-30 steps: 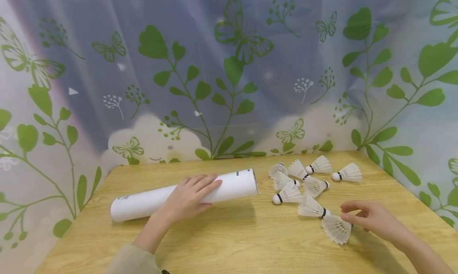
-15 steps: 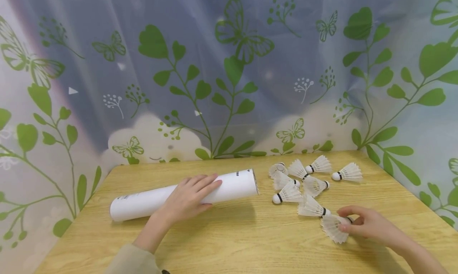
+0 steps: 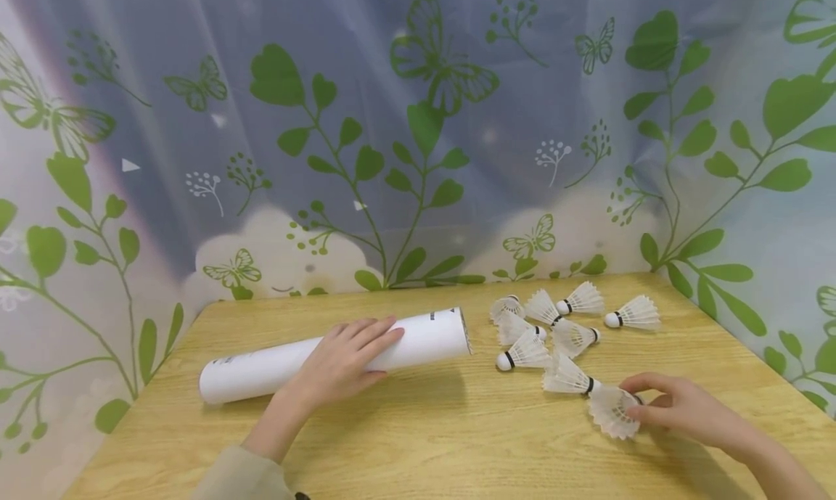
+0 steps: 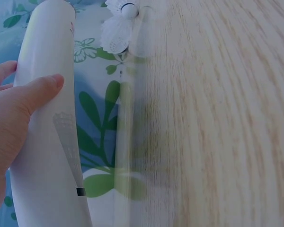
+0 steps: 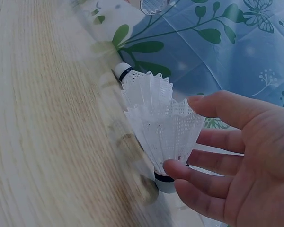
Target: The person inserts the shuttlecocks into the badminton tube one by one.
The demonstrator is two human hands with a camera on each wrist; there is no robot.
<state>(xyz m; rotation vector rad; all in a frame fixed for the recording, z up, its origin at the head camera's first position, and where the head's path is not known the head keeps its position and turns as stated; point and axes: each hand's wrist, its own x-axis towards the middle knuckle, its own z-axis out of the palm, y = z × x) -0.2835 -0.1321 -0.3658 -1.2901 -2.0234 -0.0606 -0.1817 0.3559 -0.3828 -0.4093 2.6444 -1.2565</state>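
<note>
The left hand lies across the white cardboard-looking shuttlecock tube, gripping it around the middle, thumb on the near side and fingers over the top. The right hand pinches 1 white shuttlecock between thumb and fingers, close to its black collar; the skirt is left mostly uncovered.

That shuttlecock is at the near right part of the wood-grain table, well apart from the left hand. It sits to the right of the tube and closer to the person than the tube's right end. The tube's long axis runs left to right, angled so that this end is the farther from the person. The shuttlecock's axis goes a different way: its skirt opens toward the near left, and its cork points off to the far right, away from the tube. I judge this mismatch of axes to be the key relation. Whether the tube's right end is open or capped, I cannot tell.

Another 8 shuttlecocks lie beyond, between the tube's right end and the right hand or farther back. The nearest loose shuttlecock has its cork right by the pinched shuttlecock's skirt; contact is unclear.
</note>
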